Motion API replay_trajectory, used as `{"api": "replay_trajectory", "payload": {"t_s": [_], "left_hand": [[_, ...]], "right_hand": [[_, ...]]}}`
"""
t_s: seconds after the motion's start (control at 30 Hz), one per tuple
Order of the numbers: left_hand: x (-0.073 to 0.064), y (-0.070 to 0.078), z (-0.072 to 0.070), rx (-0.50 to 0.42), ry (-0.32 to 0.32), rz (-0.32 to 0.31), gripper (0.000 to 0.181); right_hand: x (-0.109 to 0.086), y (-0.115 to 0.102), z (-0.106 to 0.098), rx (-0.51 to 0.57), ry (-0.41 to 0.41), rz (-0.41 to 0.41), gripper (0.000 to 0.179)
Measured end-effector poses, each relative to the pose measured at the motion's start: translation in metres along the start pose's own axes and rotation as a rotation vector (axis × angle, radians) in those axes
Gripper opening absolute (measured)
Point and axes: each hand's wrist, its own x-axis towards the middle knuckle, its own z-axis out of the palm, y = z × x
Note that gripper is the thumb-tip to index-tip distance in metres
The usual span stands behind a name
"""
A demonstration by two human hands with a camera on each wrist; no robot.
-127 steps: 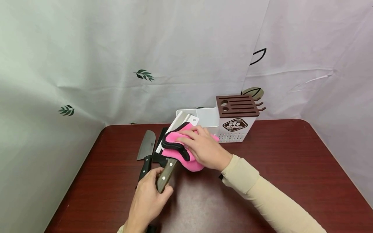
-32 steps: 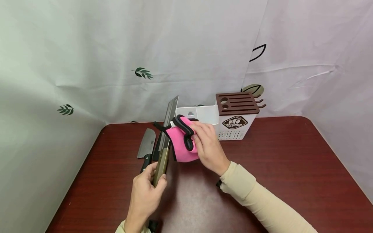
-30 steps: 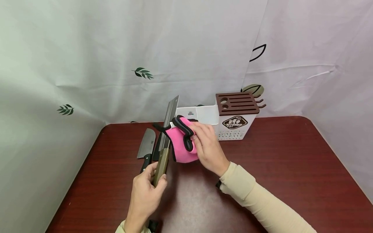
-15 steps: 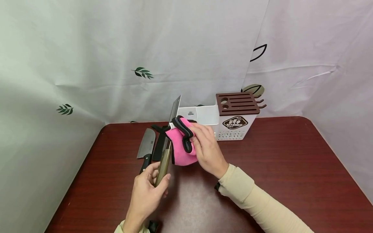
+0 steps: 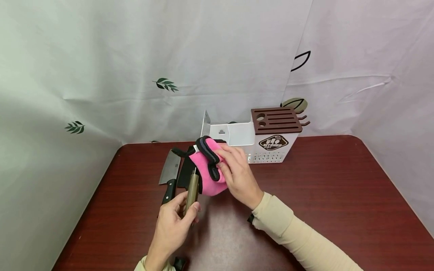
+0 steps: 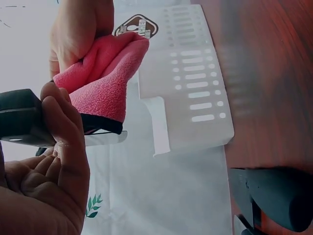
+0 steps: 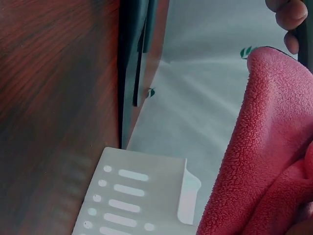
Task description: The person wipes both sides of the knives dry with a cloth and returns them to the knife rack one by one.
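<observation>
Left hand (image 5: 171,224) at near centre, fingers and thumb curled round the olive handle (image 5: 192,190) of a knife; a narrow, closed hold. The knife is off the table, handle toward the person, blade (image 5: 205,124) pointing to the far side. Most of the blade is covered by a pink cloth (image 5: 210,184) with black trim; the far end shows beyond it, near the left end of the rack, and the left wrist view catches a strip of metal along the cloth's black edge.

Right hand (image 5: 240,177) comes in from the right, thumb and fingers pinching the bunched cloth, so a narrow grip here too. The cloth lies against the blade just beyond the handle (how far it wraps round, I cannot tell).

Left of the hands, on the reddish table (image 5: 339,188): a broad-bladed knife with a black handle (image 5: 170,169), blade to the far side, near end of the handle hidden by the left hand. Just right of it, a dark blade (image 5: 184,173), partly behind the cloth and the held knife.

Far side, right of centre: white rack (image 5: 271,150), brown slotted top (image 5: 276,121), hooks on its right, low white tray (image 5: 241,134) extending left. Behind, a pale curtain (image 5: 217,56) printed with leaves.
</observation>
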Motion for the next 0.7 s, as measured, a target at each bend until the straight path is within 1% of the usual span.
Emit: {"api": "replay_trajectory", "payload": {"t_s": [0.07, 0.1, 0.27, 0.33, 0.5, 0.7], "left_hand": [[0.0005, -0.0003, -0.0002, 0.022, -0.009, 0.008, 0.007], [0.0009, -0.0004, -0.0003, 0.020, -0.017, 0.013, 0.006], [0.0017, -0.0012, -0.0014, -0.087, -0.060, 0.021, 0.008], [0.0014, -0.0015, -0.0019, -0.125, -0.077, 0.012, 0.009], [0.0006, -0.0025, -0.0024, -0.151, -0.103, 0.008, 0.011], [0.0009, -0.0045, -0.0036, -0.201, -0.147, 0.042, 0.015]], "right_hand": [[-0.0011, 0.0001, 0.0011, 0.009, 0.000, -0.005, 0.030], [-0.0016, 0.0001, 0.0016, 0.014, -0.001, -0.008, 0.030], [-0.0036, -0.0008, 0.0030, 0.025, -0.016, -0.010, 0.030], [-0.0045, -0.0010, 0.0037, 0.025, -0.027, -0.009, 0.030], [-0.0044, -0.0017, 0.0046, 0.027, -0.051, -0.015, 0.032], [0.0000, -0.0044, 0.0039, 0.004, -0.073, -0.040, 0.035]]}}
